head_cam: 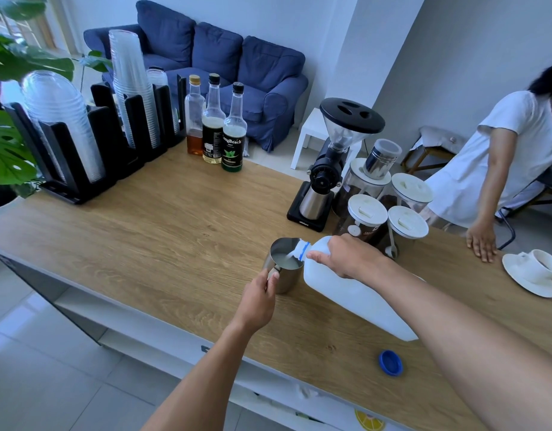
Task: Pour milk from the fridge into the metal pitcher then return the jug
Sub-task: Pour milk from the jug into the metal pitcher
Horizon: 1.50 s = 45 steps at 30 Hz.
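A white plastic milk jug (346, 293) is tipped to the left, its blue-ringed neck over the metal pitcher (285, 276). A stream of milk runs into the pitcher, which holds milk. My right hand (346, 256) grips the jug near its neck. My left hand (260, 298) holds the pitcher's handle on the wooden counter (175, 244). The jug's blue cap (390, 363) lies loose on the counter near the front edge. The fridge is out of view.
A black coffee grinder (327, 169) and several white-lidded jars (366, 213) stand right behind the pitcher. Three syrup bottles (214, 126) and a cup rack (91, 135) sit at the back left. A white cup on a saucer (537, 270) and another person's hand (481, 244) rest at the right.
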Tool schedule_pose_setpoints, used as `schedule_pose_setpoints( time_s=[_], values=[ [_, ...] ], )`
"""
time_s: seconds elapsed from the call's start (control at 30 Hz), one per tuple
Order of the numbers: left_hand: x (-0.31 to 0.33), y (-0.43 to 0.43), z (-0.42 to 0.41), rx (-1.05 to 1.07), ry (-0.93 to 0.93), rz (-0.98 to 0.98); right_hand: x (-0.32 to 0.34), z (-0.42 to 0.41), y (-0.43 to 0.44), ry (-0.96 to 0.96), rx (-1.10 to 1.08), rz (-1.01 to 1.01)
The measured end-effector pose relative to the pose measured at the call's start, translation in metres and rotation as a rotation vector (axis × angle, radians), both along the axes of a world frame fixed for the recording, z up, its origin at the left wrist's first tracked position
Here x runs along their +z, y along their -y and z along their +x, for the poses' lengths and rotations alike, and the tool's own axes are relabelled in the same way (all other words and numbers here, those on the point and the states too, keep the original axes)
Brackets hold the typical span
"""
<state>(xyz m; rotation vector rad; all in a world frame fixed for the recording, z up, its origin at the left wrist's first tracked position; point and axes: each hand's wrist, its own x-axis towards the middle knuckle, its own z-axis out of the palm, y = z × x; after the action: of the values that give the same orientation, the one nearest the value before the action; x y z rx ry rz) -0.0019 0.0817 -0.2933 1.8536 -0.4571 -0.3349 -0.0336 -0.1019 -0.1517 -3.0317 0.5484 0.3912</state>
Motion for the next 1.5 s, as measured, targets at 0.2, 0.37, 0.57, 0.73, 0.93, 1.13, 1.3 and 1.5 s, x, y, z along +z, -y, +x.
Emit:
schedule_pose_setpoints(
  time_s=[0.2, 0.37, 0.57, 0.73, 0.93, 1.13, 1.3, 1.5],
  values=[
    [-0.001, 0.0, 0.001, 0.008, -0.021, 0.023, 0.002, 0.001, -0.002, -0.018, 0.002, -0.004],
    [-0.002, 0.0, 0.001, 0.004, -0.018, 0.031, 0.002, 0.002, -0.002, -0.024, 0.007, -0.009],
    [-0.002, -0.001, 0.002, -0.004, -0.003, 0.039, 0.001, 0.004, -0.002, -0.04, -0.012, -0.018],
    [-0.003, 0.0, 0.002, -0.001, 0.013, 0.039, 0.001, 0.007, -0.001, -0.052, -0.01, -0.023],
    [-0.001, 0.0, 0.001, 0.001, 0.017, -0.002, -0.003, 0.007, 0.002, -0.034, -0.003, -0.038],
    [0.003, -0.001, 0.0, -0.006, 0.014, 0.003, -0.004, 0.009, 0.003, -0.039, -0.006, -0.034],
    [0.006, -0.002, -0.001, -0.001, 0.016, 0.01, -0.003, 0.008, 0.003, -0.042, -0.004, -0.028],
    [0.007, -0.002, -0.001, 0.004, 0.001, 0.022, -0.002, 0.009, 0.003, -0.047, 0.003, -0.034]
  ],
)
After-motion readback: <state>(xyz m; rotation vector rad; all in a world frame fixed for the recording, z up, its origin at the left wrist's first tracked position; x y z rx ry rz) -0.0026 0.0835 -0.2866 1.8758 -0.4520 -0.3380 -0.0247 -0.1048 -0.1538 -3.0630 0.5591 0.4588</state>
